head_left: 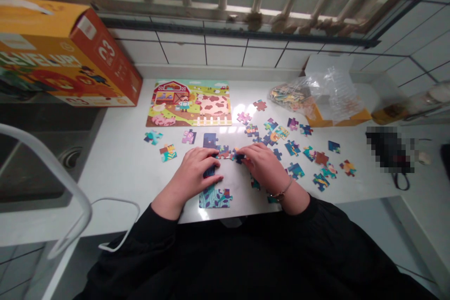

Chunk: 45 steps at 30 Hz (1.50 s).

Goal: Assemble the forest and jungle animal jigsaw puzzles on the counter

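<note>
My left hand (195, 172) rests on the left edge of a few joined jigsaw pieces, its fingers curved and the thumb apart from them. Its fingertips touch a brown puzzle piece (223, 152). A dark blue piece (210, 139) shows above those fingers, and teal leaf-patterned pieces (215, 198) lie below the hand. My right hand (264, 161) pinches a small dark blue puzzle piece (238, 156) close to the brown one; the fingers partly cover it. More pieces lie partly hidden under the right palm and wrist.
Loose pieces (295, 170) spread over the counter to the right, with several at the left. Behind stands a farm picture board (190, 103). An orange box (105, 56) is at the left beside a sink (31, 150). A plastic bag of pieces (290, 95) leans by an open box (333, 119).
</note>
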### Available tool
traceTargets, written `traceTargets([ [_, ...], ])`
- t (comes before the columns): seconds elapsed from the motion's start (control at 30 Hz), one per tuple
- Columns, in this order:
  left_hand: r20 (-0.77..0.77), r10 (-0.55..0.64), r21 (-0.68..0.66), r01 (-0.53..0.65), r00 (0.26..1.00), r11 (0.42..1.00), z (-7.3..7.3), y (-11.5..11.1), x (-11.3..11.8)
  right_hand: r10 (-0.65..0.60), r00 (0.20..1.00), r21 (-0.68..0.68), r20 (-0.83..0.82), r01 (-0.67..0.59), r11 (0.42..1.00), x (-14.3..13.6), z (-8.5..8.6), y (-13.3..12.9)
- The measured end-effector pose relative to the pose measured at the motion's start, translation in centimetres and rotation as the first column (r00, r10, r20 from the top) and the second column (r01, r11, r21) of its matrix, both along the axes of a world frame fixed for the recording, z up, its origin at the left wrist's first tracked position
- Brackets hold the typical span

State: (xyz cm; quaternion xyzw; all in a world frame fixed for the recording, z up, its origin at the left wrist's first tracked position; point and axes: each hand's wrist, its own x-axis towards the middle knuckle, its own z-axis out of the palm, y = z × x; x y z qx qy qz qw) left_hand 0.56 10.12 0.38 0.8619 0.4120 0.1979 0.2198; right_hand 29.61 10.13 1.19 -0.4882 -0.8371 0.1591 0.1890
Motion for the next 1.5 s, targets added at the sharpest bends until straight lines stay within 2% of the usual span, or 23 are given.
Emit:
traceTargets([
  [0.2, 0.003, -0.003, 0.016, 0.003, 1.0, 1.0, -0.1, 0.0, 0.0, 0.034, 0.999, -0.003, -0.04, -0.034, 0.999, -0.5, -0.1, 1.2],
  [0.57, 0.009, 0.002, 0.016, -0.002, 1.0, 1.0, -0.2, 0.0, 0.0, 0.016, 1.0, -0.034, 0.001, -0.016, 0.999, -0.8, -0.3, 1.6],
  [0.83, 0.013, 0.0, 0.035, 0.0, 1.0, 0.999, -0.4, -0.1, -0.1, 0.087, 0.996, 0.016, 0.037, -0.088, 0.996, -0.7, -0.3, 2.3],
  [1.2, 0.024, 0.006, 0.024, -0.007, 1.0, 1.0, -0.3, 0.0, 0.0, 0.103, 0.994, 0.007, 0.025, -0.104, 0.995, -0.6, 0.3, 2.5],
  [1.5, 0.023, 0.01, 0.029, -0.011, 1.0, 1.0, -0.3, 0.0, 0.0, 0.144, 0.989, 0.032, 0.037, -0.145, 0.989, -1.0, -0.5, 3.1],
])
